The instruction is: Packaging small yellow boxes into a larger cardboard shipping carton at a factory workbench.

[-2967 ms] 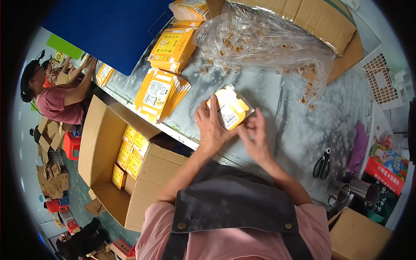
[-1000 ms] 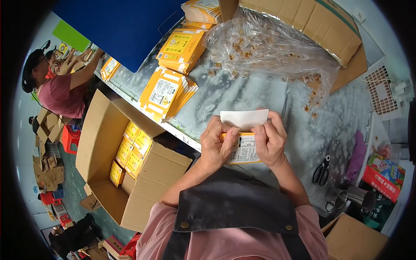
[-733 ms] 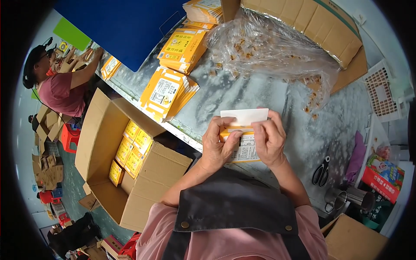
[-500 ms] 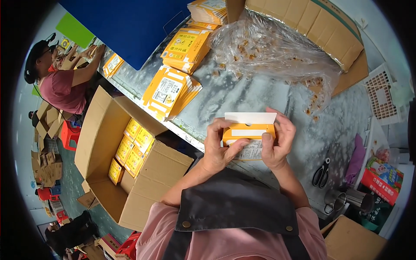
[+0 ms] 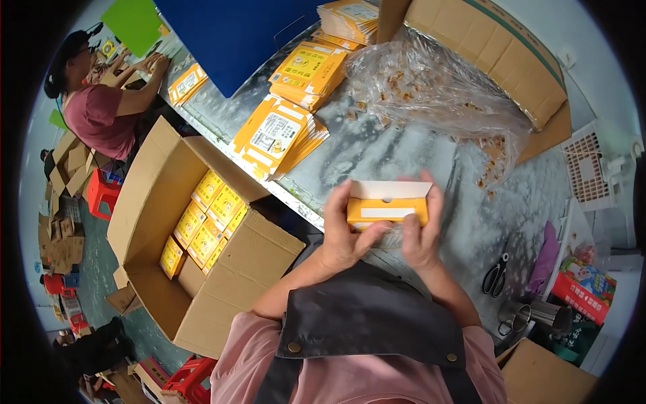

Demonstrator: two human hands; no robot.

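Observation:
Between my two hands is a small yellow carton (image 5: 388, 205) with a white strip on its face and a white flap standing up along its far edge. My left hand (image 5: 344, 229) wraps its left end, thumb along the near side. Around the right end is my right hand (image 5: 425, 229), slightly blurred, with its thumb and fingers on the near edge. Beyond, to the left, lies a fanned stack of flat yellow cartons (image 5: 272, 138). Farther off, a clear plastic bag (image 5: 431, 87) holds many small brown-and-clear packets, some spilled on the table (image 5: 377, 158).
At my left, an open cardboard box (image 5: 232, 283) contains several filled yellow cartons (image 5: 205, 232). Black scissors (image 5: 496, 276) and metal cups (image 5: 548, 314) lie at the right. A blue panel (image 5: 229, 40) stands at the back. Across the way, a co-worker in a maroon shirt (image 5: 101, 121) works with both arms forward.
The carton has tipped, so its yellow end face now shows more and its printed side is mostly hidden. My right fingers have shifted on the near edge. The view has swung slightly.

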